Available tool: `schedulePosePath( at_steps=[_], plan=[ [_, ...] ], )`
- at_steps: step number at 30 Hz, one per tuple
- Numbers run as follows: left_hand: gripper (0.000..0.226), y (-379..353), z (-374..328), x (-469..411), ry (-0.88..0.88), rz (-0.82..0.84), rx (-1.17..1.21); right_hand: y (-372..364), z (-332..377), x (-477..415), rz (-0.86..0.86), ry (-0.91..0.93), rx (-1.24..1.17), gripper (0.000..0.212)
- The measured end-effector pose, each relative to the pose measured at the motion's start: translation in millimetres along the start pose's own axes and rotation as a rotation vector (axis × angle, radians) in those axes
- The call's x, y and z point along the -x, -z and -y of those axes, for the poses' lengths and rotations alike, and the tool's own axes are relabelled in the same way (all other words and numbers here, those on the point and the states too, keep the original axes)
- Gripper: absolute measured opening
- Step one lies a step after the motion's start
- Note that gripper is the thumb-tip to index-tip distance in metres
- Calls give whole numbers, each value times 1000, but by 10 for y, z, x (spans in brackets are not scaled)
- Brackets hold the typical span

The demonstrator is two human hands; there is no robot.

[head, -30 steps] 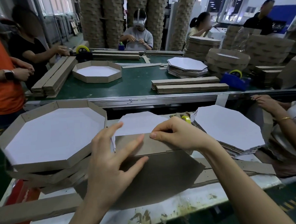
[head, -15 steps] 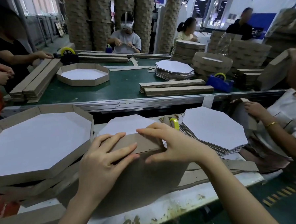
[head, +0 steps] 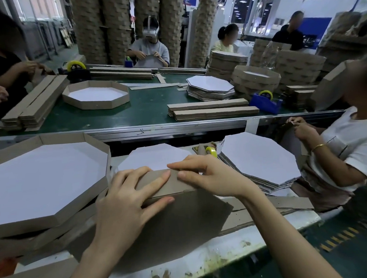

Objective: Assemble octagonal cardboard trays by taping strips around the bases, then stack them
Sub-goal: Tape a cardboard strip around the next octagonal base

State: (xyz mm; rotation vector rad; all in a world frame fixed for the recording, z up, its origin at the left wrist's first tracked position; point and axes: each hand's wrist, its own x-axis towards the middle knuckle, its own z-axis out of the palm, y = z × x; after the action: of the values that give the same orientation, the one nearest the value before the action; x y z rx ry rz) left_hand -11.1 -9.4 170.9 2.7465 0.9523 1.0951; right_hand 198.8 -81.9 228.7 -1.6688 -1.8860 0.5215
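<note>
An octagonal cardboard base (head: 172,230) stands tilted on the bench in front of me, brown underside toward me, with its white face (head: 156,159) showing above. A brown cardboard strip (head: 170,185) lies along its upper near edge. My left hand (head: 126,203) rests on the strip with fingers spread flat and the thumb on the seam below. My right hand (head: 212,175) presses the strip from the right with straight fingers, index tip almost meeting my left fingertips. Finished trays (head: 46,180) are stacked at my left.
A pile of white octagonal bases (head: 260,162) lies to the right, with a yellow tape roll (head: 211,152) behind my right hand. A person's hands (head: 301,128) work at the far right. Beyond, a green table (head: 147,111) carries strips, a tray and a blue tape dispenser (head: 265,101).
My left hand came down from a lifted, spread pose onto the strip. My right hand's fingers straightened from a curled hold and now press flat. The view shifted right.
</note>
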Motion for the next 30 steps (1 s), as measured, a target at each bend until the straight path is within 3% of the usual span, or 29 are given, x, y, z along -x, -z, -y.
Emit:
schedulePosePath(
  at_steps=[10, 16, 24, 27, 30],
  plan=[
    [43, -19, 34, 25, -33, -49, 97, -59, -48, -84, -47, -110, -358, 26],
    [37, 36, -11, -2, -38, -19, 102, -69, -101, -100, -16, -72, -273, 29],
    [33, 30, 26, -121, -60, 18, 159, -106, -26, -198, -143, -9, -114, 21],
    [31, -19, 50, -86, -70, -8, 172, -45, -141, -247, -177, -75, -253, 20],
    [30, -66, 72, -88, -68, -8, 180, 29, -412, -361, -330, -228, -459, 20]
  ],
)
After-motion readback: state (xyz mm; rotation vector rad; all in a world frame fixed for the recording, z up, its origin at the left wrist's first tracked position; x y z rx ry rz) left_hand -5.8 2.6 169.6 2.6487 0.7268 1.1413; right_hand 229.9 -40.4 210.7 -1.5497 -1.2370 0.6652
